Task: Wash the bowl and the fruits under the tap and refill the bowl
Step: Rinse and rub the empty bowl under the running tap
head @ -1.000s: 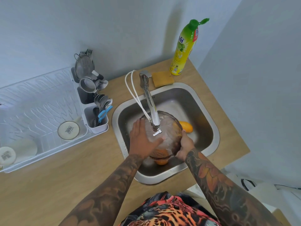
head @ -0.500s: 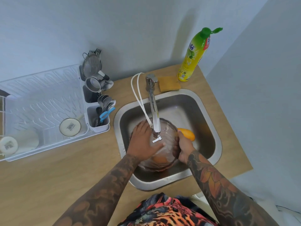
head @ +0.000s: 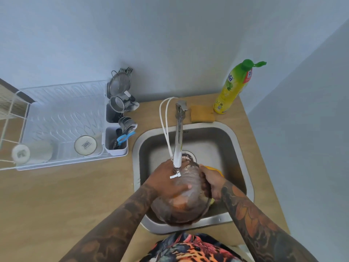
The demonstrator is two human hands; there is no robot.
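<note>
A home kitchen: stainless steel sink (head: 234, 146) set in a wooden counter (head: 66, 195), white plastic dish rack (head: 62, 110) alongside, yellow dish-soap bottle (head: 233, 89) at the back corner.

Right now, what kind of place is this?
Most likely a small home kitchen corner: a stainless steel sink with a chrome tap set in a wooden counter, a white plastic dish rack holding cups, and a yellow-green dish soap bottle beside a sponge.

Pale blue-grey walls (head: 170, 44) behind a light wooden countertop (head: 56, 201).
</note>
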